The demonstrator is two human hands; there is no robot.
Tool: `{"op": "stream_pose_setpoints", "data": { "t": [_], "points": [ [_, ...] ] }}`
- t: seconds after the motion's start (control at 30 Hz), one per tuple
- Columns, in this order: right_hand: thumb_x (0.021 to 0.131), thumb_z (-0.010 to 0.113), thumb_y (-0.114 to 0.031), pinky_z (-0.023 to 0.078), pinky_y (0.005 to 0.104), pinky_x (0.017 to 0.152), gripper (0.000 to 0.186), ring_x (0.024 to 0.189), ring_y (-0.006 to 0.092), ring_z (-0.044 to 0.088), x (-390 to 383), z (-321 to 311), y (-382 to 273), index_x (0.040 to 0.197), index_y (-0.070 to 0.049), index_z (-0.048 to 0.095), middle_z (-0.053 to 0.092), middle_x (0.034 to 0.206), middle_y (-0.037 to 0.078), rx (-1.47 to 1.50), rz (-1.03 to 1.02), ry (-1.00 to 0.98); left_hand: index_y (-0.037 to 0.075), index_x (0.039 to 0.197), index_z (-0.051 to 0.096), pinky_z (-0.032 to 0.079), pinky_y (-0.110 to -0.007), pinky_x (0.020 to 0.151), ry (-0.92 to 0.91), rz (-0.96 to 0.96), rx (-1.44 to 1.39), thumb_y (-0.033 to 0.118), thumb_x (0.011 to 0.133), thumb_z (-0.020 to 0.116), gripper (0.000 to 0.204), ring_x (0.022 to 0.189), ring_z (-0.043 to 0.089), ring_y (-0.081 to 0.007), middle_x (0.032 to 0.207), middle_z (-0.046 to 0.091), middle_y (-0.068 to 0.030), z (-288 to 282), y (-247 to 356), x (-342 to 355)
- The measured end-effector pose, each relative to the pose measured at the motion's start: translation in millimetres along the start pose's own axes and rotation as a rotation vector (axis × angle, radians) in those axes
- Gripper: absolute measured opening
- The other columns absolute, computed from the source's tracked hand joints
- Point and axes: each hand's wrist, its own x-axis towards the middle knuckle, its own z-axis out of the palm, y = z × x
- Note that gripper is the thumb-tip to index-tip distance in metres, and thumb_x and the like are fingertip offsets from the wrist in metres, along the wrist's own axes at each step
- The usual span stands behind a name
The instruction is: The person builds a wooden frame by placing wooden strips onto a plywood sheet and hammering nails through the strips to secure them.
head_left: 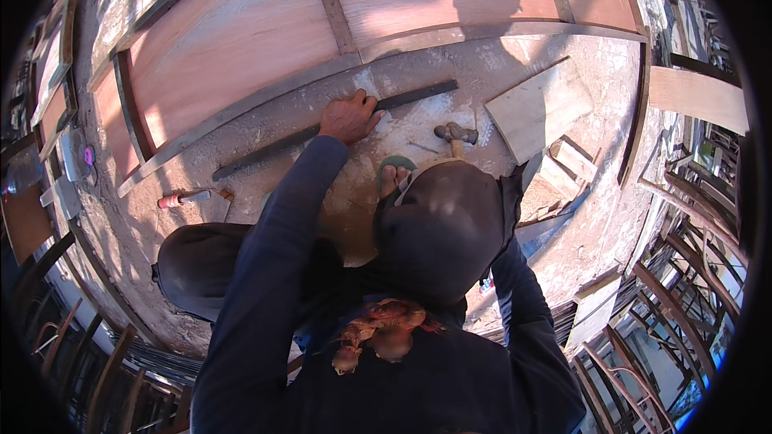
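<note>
My left hand is closed over a long, dark wooden strip lying aslant on the dusty ground. The strip sticks out on both sides of my fingers. My right sleeve runs up beside my bent knee, and the hand at its end is hidden behind that knee. Just beyond the knee lies a hammer with a dark metal head and a wooden handle, partly covered by my leg. A thin rod-like piece rests on the ground between the hammer and my sandalled foot.
A large wooden frame with plywood panels spans the far side. To the right lie a loose plywood piece and wood offcuts. A red-handled tool sits at the left. Stacked curved wooden parts crowd the right edge.
</note>
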Motion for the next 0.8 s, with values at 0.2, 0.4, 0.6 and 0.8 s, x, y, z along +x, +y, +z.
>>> {"op": "stream_pose_setpoints", "data": {
  "t": [0.2,0.4,0.6,0.8],
  "points": [
    [0.099,0.046,-0.035,0.054,0.037,0.079,0.043,0.095,0.0265,0.066,20.4,22.7,-6.2,0.131,-0.007,0.048,0.063,0.11,0.013,-0.562,-0.239,0.211,0.011,0.082,0.062,0.055,-0.041,0.06,0.176,-0.085,0.031,0.042,0.094,0.054,0.034,0.068,0.067,-0.0265,0.087,0.06,-0.0073,10.0,-3.7,3.6],
    [0.099,0.046,-0.039,0.054,0.0386,0.076,0.043,0.09,0.0274,0.068,61.4,28.4,11.0,0.128,-0.007,0.05,0.066,0.1,0.015,-0.936,-0.268,0.246,0.012,0.082,0.062,0.055,-0.04,0.058,0.19,-0.102,-0.046,0.041,0.093,0.057,0.031,0.067,0.066,-0.0261,0.086,0.06,-0.0083,9.8,-5.2,7.5],
    [0.098,0.046,-0.046,0.047,0.0475,0.059,0.043,0.066,0.0359,0.066,72.6,44.1,-53.4,0.114,-0.007,0.053,0.064,0.071,0.016,-0.78,-0.25,0.182,0.014,0.082,0.061,0.054,-0.041,0.055,0.192,-0.093,-0.065,0.038,0.092,0.059,0.026,0.065,0.066,-0.0272,0.083,0.058,-0.0083,12.4,-5.7,5.8],
    [0.098,0.049,-0.044,0.041,0.049,0.052,0.041,0.058,0.0427,0.059,99.5,54.2,-28.2,0.103,-0.003,0.051,0.059,0.064,0.023,-0.986,-0.3,0.288,0.013,0.083,0.061,0.055,-0.042,0.056,0.141,-0.098,-0.091,0.037,0.093,0.056,0.027,0.065,0.067,-0.0285,0.081,0.058,-0.0096,13.5,-5.4,9.6]
  ]
}}
